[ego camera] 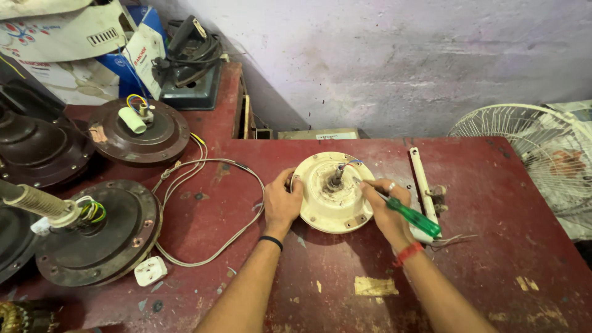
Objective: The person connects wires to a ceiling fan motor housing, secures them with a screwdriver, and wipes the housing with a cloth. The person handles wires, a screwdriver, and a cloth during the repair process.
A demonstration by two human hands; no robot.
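Left hand [282, 203] gripping cream motor housing [332, 192] rim, right hand [387, 208] apparently probing with screwdriver [408, 213]

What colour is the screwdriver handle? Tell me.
Translucent green, on the screwdriver in the right hand; head view.

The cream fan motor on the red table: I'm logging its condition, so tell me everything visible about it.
The cream fan motor is a round, dished housing, seemingly painted metal, grimy and stained. A short shaft with blue and red wires rises from its centre. It lies flat on the worn red table. The left hand steadies its left rim; the right hand works a green-handled screwdriver on top.
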